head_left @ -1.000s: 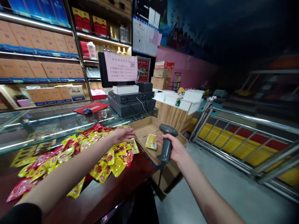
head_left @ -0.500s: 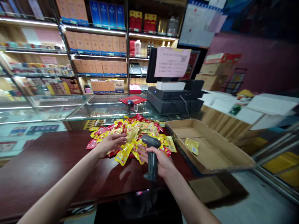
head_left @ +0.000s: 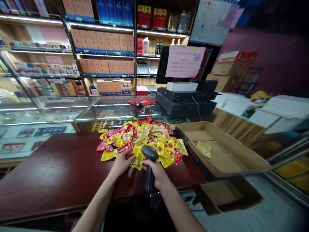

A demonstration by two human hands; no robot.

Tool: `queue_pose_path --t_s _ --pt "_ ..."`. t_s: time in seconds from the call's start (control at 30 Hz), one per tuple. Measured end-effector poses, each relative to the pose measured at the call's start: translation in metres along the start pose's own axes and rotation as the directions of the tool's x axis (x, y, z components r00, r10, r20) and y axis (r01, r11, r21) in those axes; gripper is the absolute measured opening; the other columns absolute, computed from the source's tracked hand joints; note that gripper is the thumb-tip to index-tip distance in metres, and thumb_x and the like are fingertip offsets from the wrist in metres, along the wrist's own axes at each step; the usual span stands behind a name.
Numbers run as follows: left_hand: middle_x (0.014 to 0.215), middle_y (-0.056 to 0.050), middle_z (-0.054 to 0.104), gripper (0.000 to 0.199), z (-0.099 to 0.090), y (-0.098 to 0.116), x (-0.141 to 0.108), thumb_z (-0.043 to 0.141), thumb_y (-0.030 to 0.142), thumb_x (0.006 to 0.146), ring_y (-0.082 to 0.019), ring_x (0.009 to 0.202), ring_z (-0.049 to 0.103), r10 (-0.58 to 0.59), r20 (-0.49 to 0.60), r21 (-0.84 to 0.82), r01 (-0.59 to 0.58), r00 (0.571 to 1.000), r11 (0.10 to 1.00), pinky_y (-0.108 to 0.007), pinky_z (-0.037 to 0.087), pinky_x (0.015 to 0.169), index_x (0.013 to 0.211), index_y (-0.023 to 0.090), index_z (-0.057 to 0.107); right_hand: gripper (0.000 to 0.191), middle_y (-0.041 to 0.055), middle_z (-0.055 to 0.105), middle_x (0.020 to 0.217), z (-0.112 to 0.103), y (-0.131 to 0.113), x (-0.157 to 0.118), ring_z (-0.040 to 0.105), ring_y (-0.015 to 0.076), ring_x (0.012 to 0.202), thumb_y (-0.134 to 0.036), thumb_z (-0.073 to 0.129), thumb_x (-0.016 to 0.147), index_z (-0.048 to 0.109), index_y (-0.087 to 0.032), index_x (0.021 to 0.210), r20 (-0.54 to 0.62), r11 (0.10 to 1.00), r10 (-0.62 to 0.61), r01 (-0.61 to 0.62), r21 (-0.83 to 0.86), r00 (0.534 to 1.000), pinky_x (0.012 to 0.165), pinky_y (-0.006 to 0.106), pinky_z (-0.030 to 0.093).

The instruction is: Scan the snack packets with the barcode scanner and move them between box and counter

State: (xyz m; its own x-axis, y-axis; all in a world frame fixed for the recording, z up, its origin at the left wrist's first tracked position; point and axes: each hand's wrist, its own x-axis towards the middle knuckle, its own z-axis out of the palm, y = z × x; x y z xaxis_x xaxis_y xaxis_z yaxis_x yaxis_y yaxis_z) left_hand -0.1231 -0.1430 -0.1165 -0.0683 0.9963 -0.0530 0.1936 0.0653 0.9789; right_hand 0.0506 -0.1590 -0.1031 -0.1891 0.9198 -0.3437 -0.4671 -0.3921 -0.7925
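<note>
One scanner [head_left: 150, 154] gripped by right fingers [head_left: 153, 165], yellow packet [head_left: 138, 158] by left fingers [head_left: 126, 154], pink QR-code sign [head_left: 184, 62], lettering [head_left: 182, 67] blurred.

We saw shelves [head_left: 135, 67] along the back, wood-backed and dark-framed, with white strip lights [head_left: 101, 27] glowing along their boards. In front of them ran a glass case [head_left: 60, 103], lines of light in its glass, and nearer us lay a glossy, dark red bench [head_left: 48, 170]. To the right we made out a dim pink wall [head_left: 243, 42], a white-topped wood-grain cabinet [head_left: 230, 125], blurred metal rails [head_left: 293, 154] and, below, a grey floor [head_left: 246, 212].
</note>
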Motion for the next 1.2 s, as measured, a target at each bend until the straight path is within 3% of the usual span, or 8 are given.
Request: queue_pose_path --t_s 0.1,0.2,0.5,0.77,0.87,0.97,1.07,1.2 --pt "0.081 -0.007 0.071 0.070 0.010 0.007 -0.003 0.078 0.037 0.059 -0.020 0.073 0.066 -0.058 0.000 -0.090 0.058 0.998 0.994 -0.028 0.050 0.066 0.120 0.011 0.057 0.026 -0.0012 0.065 0.073 -0.006 -0.007 -0.006 0.062 0.0134 0.070 -0.021 0.073 0.058 0.063 -0.017 0.081 -0.024 0.997 -0.030 0.029 -0.067 0.999 0.071 0.025 0.048" --pt "0.077 -0.005 0.070 0.051 0.016 0.020 -0.003 0.079 0.043 0.056 -0.018 0.070 0.065 -0.069 0.140 -0.165 0.092 0.988 0.982 -0.025 0.048 0.062 0.096 0.013 0.068 0.027 -0.0018 0.066 0.072 -0.010 -0.022 -0.014 0.060 0.0134 0.069 -0.022 0.075 0.057 0.065 -0.017 0.081 -0.029 0.991 -0.075 0.071 -0.111 0.997 0.071 0.025 0.047" --pt "0.056 0.004 0.057 0.036 0.024 0.065 0.011 0.078 0.049 0.055 -0.007 0.047 0.047 -0.067 0.178 -0.070 0.080 0.982 0.994 -0.019 0.034 0.044 0.065 0.016 0.065 0.028 0.0015 0.070 0.084 -0.004 -0.060 -0.024 0.062 0.0178 0.081 -0.025 0.076 0.058 0.068 -0.018 0.084 0.052 0.944 -0.220 0.226 -0.242 0.974 0.077 0.028 0.046" --pt "0.068 -0.001 0.065 0.042 0.016 0.067 0.058 0.084 0.044 0.048 -0.012 0.058 0.059 -0.164 0.172 -0.220 0.200 0.971 0.955 -0.021 0.045 0.049 0.072 0.016 0.064 0.031 0.0036 0.070 0.088 0.001 -0.047 -0.033 0.063 0.0212 0.088 -0.027 0.073 0.061 0.069 -0.017 0.090 0.005 0.892 -0.337 0.321 -0.319 0.941 0.083 0.032 0.047" --pt "0.069 -0.002 0.065 0.046 0.014 0.073 0.079 0.086 0.040 0.045 -0.012 0.060 0.060 -0.181 0.175 -0.258 0.223 0.968 0.940 -0.021 0.046 0.049 0.076 0.015 0.063 0.033 0.0068 0.070 0.087 0.003 -0.034 -0.035 0.065 0.0207 0.078 -0.032 0.074 0.060 0.067 -0.014 0.087 0.052 0.929 -0.252 0.256 -0.268 0.966 0.069 0.031 0.051" --pt "0.068 -0.002 0.064 0.049 0.016 0.082 0.091 0.088 0.037 0.042 -0.011 0.057 0.058 -0.181 0.187 -0.260 0.227 0.965 0.939 -0.020 0.045 0.046 0.075 0.014 0.061 0.030 0.0047 0.066 0.068 0.003 -0.020 -0.032 0.063 0.0162 0.057 -0.035 0.073 0.060 0.062 -0.013 0.077 0.065 0.952 -0.163 0.174 -0.252 0.985 0.050 0.026 0.049" --pt "0.069 -0.001 0.064 0.051 0.019 0.088 0.094 0.089 0.037 0.040 -0.010 0.056 0.057 -0.189 0.200 -0.248 0.237 0.961 0.940 -0.019 0.044 0.045 0.074 0.014 0.060 0.021 -0.0024 0.055 0.045 0.002 -0.013 -0.029 0.051 0.0105 0.040 -0.032 0.068 0.064 0.057 -0.015 0.068 0.038 0.924 -0.183 0.185 -0.334 0.982 0.040 0.021 0.041" --pt "0.074 -0.003 0.065 0.052 0.023 0.090 0.091 0.089 0.039 0.039 -0.011 0.060 0.059 -0.182 0.203 -0.236 0.228 0.962 0.945 -0.020 0.045 0.046 0.074 0.013 0.061 0.019 -0.0052 0.050 0.041 0.001 -0.014 -0.027 0.046 0.0098 0.037 -0.032 0.064 0.066 0.056 -0.016 0.071 0.002 0.889 -0.237 0.218 -0.403 0.972 0.038 0.020 0.038"
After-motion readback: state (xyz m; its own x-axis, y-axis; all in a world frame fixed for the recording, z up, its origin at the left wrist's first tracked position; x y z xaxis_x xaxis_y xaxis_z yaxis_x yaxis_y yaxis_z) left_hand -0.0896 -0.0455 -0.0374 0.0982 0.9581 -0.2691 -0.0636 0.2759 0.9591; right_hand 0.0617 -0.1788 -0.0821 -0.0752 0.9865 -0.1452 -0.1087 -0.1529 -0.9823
